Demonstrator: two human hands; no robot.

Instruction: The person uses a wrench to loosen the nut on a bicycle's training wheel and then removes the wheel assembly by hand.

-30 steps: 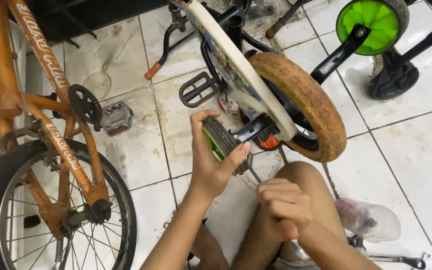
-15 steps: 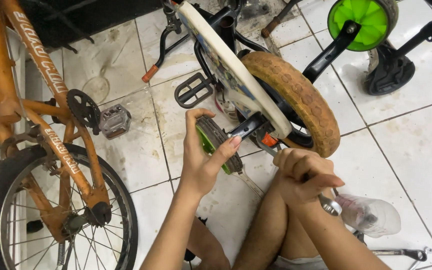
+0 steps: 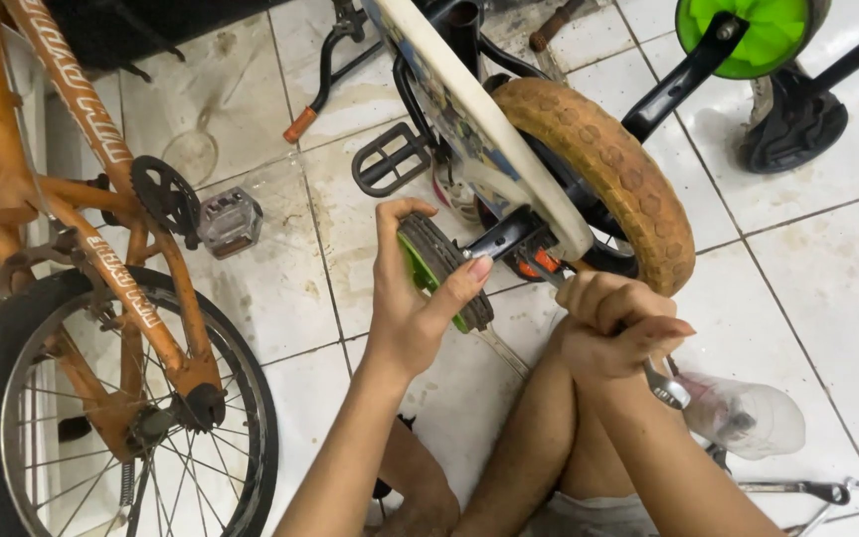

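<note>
A small children's bicycle lies upturned before me, its worn tan rear tyre (image 3: 608, 164) beside a white mudguard (image 3: 479, 109). My left hand (image 3: 415, 293) grips a small green training wheel with a black tread (image 3: 444, 264) at the rear axle. My right hand (image 3: 613, 323) is closed around a metal spanner (image 3: 663, 383) whose head sits at the axle nut by an orange part (image 3: 546, 264). My bare knee is under the right hand.
An orange bicycle (image 3: 101, 249) with a spoked wheel (image 3: 111, 418) stands on the left. A second green training wheel (image 3: 748, 35) on a black bracket is at top right. A clear plastic bottle (image 3: 748, 418) and another tool (image 3: 797, 489) lie on the dirty white tiles.
My right hand has moved up from my knee to the axle with the spanner. My left hand keeps its hold on the training wheel.
</note>
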